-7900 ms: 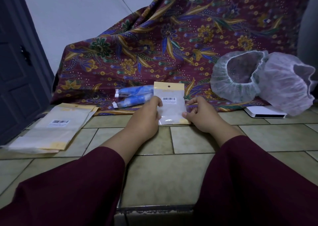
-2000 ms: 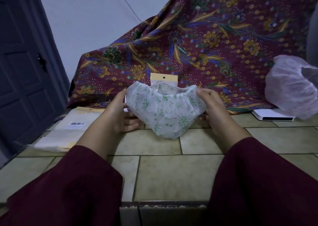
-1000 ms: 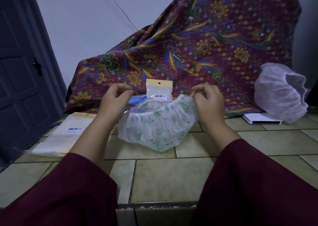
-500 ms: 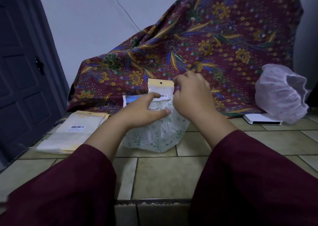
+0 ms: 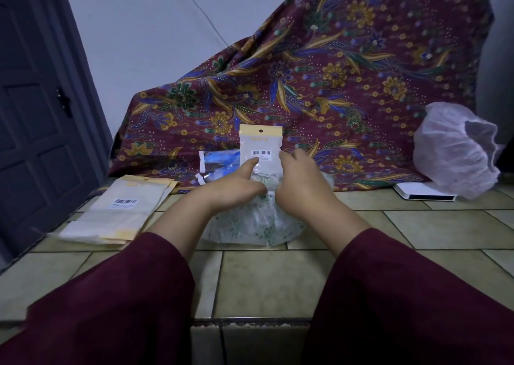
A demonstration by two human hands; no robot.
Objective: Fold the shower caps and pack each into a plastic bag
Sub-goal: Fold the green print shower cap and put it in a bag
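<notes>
A white shower cap with green flowers (image 5: pixel 250 227) lies folded over on the tiled floor at the centre. My left hand (image 5: pixel 236 188) rests on its top with the fingers stretched flat. My right hand (image 5: pixel 301 182) presses the cap's right side, fingers curled on the gathered edge. Behind my hands a filled plastic bag (image 5: pixel 261 149) with a yellow header and barcode leans upright on the cloth. A second, plain white shower cap (image 5: pixel 453 149) sits at the right.
A stack of empty plastic bags (image 5: pixel 119 209) lies at the left. Two packed bags with blue contents (image 5: pixel 219 161) rest against the patterned maroon cloth (image 5: pixel 319 80). A flat white box (image 5: pixel 425 193) lies under the plain cap. A dark door (image 5: pixel 33 114) stands at the left.
Both hands held the flowered cap stretched open in the air, then brought its edges together and lowered it. Now it lies on the floor under my hands.
</notes>
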